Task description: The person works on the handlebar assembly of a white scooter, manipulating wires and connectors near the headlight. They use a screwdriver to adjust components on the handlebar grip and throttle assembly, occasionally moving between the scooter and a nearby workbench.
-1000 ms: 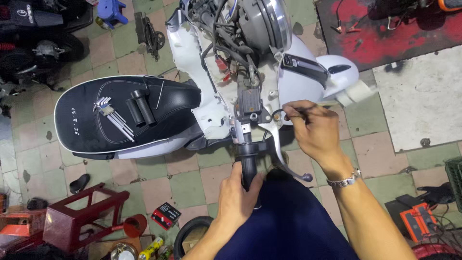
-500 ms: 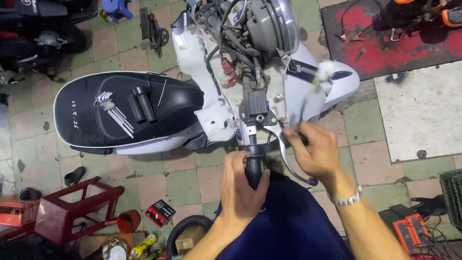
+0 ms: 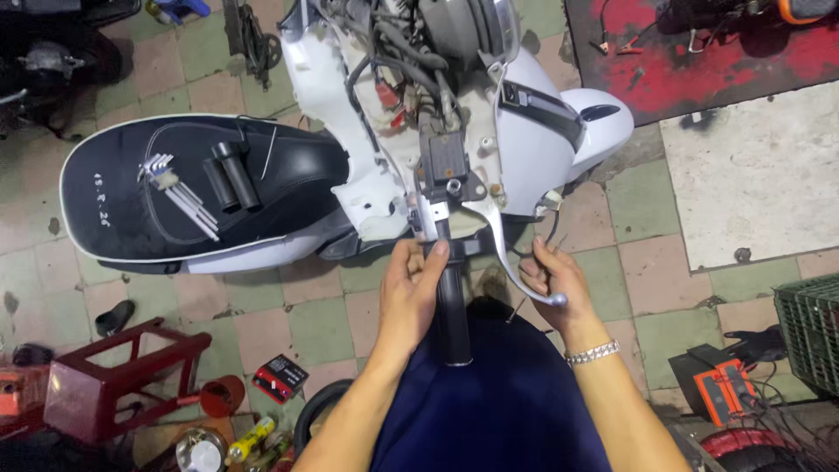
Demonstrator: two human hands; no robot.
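Seen from above, a person works on a white scooter (image 3: 533, 149) standing on a tiled floor (image 3: 262, 306). The left hand (image 3: 411, 293) wraps around the black handlebar grip (image 3: 454, 315), which points toward six o'clock, fingers (image 3: 434, 260) curled against its upper end. The right hand (image 3: 552, 284), at three o'clock from the grip, sits just under the silver brake lever (image 3: 511, 253), fingers pinching a thin metal tool (image 3: 517, 308); a bracelet (image 3: 592, 353) circles that wrist. At ten o'clock, the black seat (image 3: 114, 218) carries a set of hex keys (image 3: 175, 188) and a second black grip (image 3: 232, 175). A red stool (image 3: 114, 376) stands at eight o'clock, and a green crate (image 3: 813, 328) at three o'clock.
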